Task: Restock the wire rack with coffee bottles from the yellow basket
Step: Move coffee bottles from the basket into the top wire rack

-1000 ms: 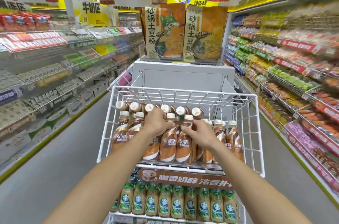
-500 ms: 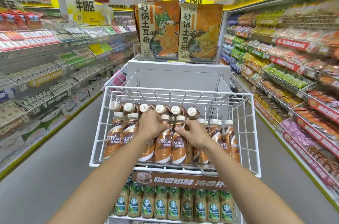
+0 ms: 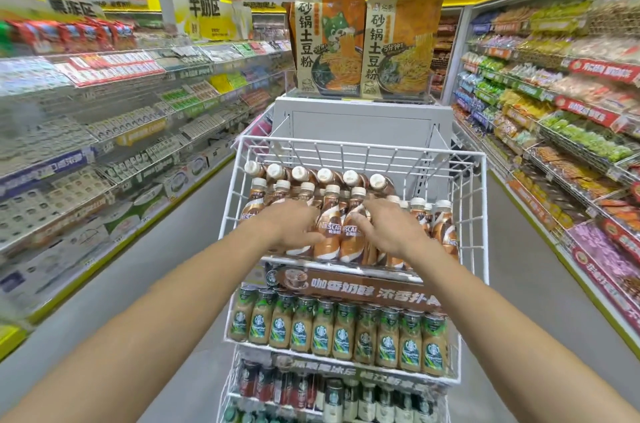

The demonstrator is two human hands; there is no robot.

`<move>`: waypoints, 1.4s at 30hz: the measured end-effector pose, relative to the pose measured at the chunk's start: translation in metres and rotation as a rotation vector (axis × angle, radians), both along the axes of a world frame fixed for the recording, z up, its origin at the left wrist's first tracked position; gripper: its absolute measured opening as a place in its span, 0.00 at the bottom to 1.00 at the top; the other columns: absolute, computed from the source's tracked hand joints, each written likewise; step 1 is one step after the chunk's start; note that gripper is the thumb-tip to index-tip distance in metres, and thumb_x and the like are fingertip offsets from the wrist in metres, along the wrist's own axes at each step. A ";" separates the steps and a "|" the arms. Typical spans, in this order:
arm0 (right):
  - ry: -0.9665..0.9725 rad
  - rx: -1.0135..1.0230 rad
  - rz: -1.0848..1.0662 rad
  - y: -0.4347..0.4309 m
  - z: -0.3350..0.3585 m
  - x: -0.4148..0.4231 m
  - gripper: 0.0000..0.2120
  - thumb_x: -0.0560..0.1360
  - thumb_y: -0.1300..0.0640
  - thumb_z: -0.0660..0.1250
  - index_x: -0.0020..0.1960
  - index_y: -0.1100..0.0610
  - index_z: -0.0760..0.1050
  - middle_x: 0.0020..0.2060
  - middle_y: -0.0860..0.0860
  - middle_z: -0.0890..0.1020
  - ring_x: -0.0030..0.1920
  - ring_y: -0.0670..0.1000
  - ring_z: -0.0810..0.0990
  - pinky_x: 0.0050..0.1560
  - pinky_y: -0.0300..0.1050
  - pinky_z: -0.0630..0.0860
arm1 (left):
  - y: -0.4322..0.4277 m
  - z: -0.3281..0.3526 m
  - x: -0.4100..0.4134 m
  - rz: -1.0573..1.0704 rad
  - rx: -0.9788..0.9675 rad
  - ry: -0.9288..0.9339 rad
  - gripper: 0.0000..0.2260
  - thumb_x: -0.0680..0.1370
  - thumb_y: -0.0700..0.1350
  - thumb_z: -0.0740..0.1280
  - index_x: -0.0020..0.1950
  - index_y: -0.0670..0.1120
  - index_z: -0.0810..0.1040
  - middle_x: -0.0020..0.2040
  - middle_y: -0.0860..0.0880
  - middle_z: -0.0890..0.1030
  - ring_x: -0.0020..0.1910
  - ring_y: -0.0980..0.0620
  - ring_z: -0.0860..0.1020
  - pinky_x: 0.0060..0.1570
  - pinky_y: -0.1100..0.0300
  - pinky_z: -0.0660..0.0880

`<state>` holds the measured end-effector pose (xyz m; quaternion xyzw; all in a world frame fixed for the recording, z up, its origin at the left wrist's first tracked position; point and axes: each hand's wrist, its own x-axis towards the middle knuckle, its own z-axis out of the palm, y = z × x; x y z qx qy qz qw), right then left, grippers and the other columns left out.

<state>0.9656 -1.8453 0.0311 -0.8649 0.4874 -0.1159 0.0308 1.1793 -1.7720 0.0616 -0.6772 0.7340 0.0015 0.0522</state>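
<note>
Top tier of the white wire rack (image 3: 481,214): brown coffee bottles (image 3: 329,232) with cream caps and swirled brown-and-cream labels printed NESCAFE, standing upright in rows, the back row of six caps nearest the rear wire wall, the right rear part of the tier bare. My left hand (image 3: 291,225) lies palm-down over the front bottles left of centre, fingers loosely curved against their shoulders; my right hand (image 3: 388,232) lies likewise just right of centre, fingers splayed a little and touching the bottles there; two labelled bottles stand between my hands. Whether either hand actually grips a bottle I cannot tell. Below the tier: a brown banner strip (image 3: 356,291) with white Chinese lettering. Second tier: a full row of green-capped Starbucks bottles (image 3: 339,329), pale beige contents, shoulder to shoulder. Third tier: darker bottles and cans, blurred. Behind the rack: a grey cabinet end (image 3: 360,117) carrying two large orange noodle packages (image 3: 363,45). Floor: plain grey, aisles running on both sides. Left: long shelves (image 3: 104,111) of small boxed goods with a yellow base strip. Right: shelves (image 3: 554,104) of bagged snacks with red price rails. Overhead: white ceiling, spot lamps, yellow and red hanging signs. The yellow basket is out of view.
</note>
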 end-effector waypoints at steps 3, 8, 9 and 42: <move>0.168 0.019 0.017 0.034 0.000 -0.008 0.34 0.84 0.33 0.47 0.77 0.55 0.69 0.75 0.59 0.73 0.76 0.61 0.71 0.76 0.60 0.70 | 0.027 0.004 -0.009 -0.078 0.075 -0.140 0.31 0.81 0.65 0.60 0.76 0.45 0.70 0.73 0.42 0.76 0.69 0.40 0.76 0.68 0.42 0.75; 0.267 -0.012 -0.036 0.099 -0.002 -0.024 0.37 0.83 0.31 0.46 0.82 0.54 0.63 0.79 0.62 0.68 0.80 0.63 0.65 0.80 0.62 0.62 | 0.078 -0.005 -0.021 -0.163 -0.027 -0.051 0.28 0.82 0.64 0.58 0.76 0.48 0.70 0.72 0.46 0.77 0.70 0.44 0.76 0.69 0.44 0.74; 0.275 -0.014 -0.060 0.111 -0.005 -0.027 0.37 0.83 0.31 0.46 0.82 0.54 0.63 0.79 0.62 0.68 0.80 0.63 0.66 0.79 0.62 0.62 | 0.089 -0.011 -0.021 -0.161 -0.036 -0.024 0.29 0.82 0.65 0.58 0.78 0.49 0.69 0.74 0.46 0.76 0.72 0.44 0.75 0.71 0.43 0.72; 0.381 0.712 -0.006 0.223 -0.916 -0.011 0.29 0.85 0.38 0.54 0.79 0.55 0.65 0.72 0.59 0.74 0.73 0.62 0.73 0.63 0.58 0.74 | 0.220 -0.937 0.023 0.285 0.556 0.458 0.28 0.83 0.60 0.62 0.77 0.43 0.71 0.75 0.41 0.76 0.74 0.40 0.73 0.70 0.48 0.72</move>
